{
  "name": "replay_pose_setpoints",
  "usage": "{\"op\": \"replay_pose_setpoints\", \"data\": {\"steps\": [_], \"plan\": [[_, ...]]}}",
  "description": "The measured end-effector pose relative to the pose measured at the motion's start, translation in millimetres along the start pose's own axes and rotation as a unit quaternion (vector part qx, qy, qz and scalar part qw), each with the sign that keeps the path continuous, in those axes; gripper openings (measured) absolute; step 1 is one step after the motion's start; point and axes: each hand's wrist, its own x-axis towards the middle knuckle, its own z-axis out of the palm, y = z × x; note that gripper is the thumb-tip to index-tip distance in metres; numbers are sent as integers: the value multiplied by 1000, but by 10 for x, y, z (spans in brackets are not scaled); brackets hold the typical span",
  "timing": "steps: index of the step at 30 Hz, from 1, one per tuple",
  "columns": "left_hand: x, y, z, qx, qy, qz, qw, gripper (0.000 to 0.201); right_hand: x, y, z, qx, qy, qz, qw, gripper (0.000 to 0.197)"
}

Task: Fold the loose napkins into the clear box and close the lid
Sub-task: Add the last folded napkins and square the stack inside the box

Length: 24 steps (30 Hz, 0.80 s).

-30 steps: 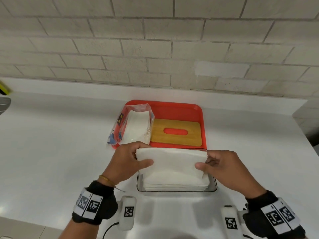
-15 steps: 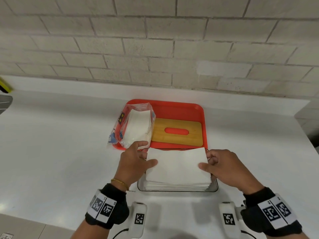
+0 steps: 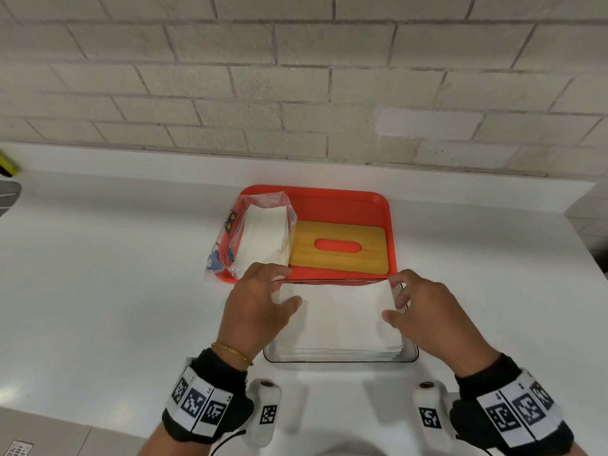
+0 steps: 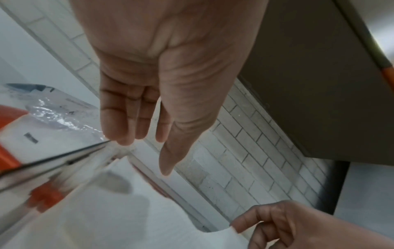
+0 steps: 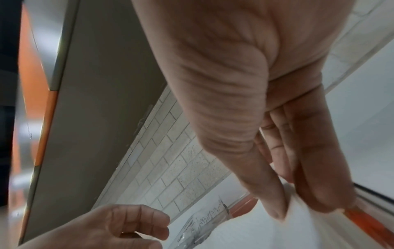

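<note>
A white napkin stack (image 3: 342,317) fills the clear box (image 3: 342,359) at the counter's near edge. The top napkin lies flat on it. My left hand (image 3: 283,289) is at the box's left end, fingers straight, thumb resting on the napkin. In the left wrist view the left hand (image 4: 147,156) holds nothing, its fingertips near the box rim. My right hand (image 3: 394,299) is at the right end. In the right wrist view the right hand (image 5: 296,207) pinches the napkin's corner between thumb and fingers. The wooden lid (image 3: 306,255), with an oval slot, lies on the red tray (image 3: 329,200) behind the box.
A clear plastic bag (image 3: 260,238) with more white napkins lies on the tray's left side, partly over its edge. The white counter (image 3: 115,274) runs to a brick wall (image 3: 296,93) behind. A dark and yellow object (image 3: 8,166) shows at the far left edge.
The top napkin came down from above the box onto the stack. My left hand let go and straightened its fingers. The right hand kept its pinch on the right edge.
</note>
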Motion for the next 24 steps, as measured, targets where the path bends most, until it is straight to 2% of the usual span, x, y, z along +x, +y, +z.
{"op": "replay_pose_setpoints", "data": {"steps": [4, 7, 11, 13, 16, 18, 19, 22, 24], "plan": [[-72, -8, 77, -8, -49, 81, 995, 37, -12, 14, -7, -12, 37, -12, 999, 58], [-108, -51, 234, 3, -91, 105, 990, 36, -9, 30, 42, -9, 52, -54, 997, 49], [-147, -57, 319, 30, -137, 102, 985, 37, -4, 29, 149, -24, -20, -125, 992, 43], [-100, -50, 226, -11, -127, 100, 987, 31, -8, 31, 207, -52, -60, -148, 986, 43], [81, -123, -52, -57, -35, 78, 995, 23, -9, 74, 279, -63, -57, -165, 983, 38], [256, -301, -226, -20, 19, 50, 998, 34, 1, 100, 311, -51, -33, -179, 982, 35], [352, -415, -283, 14, 13, 30, 999, 44, 7, 105, 324, -43, -26, -188, 981, 36], [583, -734, -274, 93, -100, -22, 990, 75, 0, 76, 360, -38, -44, -223, 973, 49], [683, -818, -178, 120, -168, -28, 978, 79, -22, 26, 384, -47, -85, -241, 966, 63]]}}
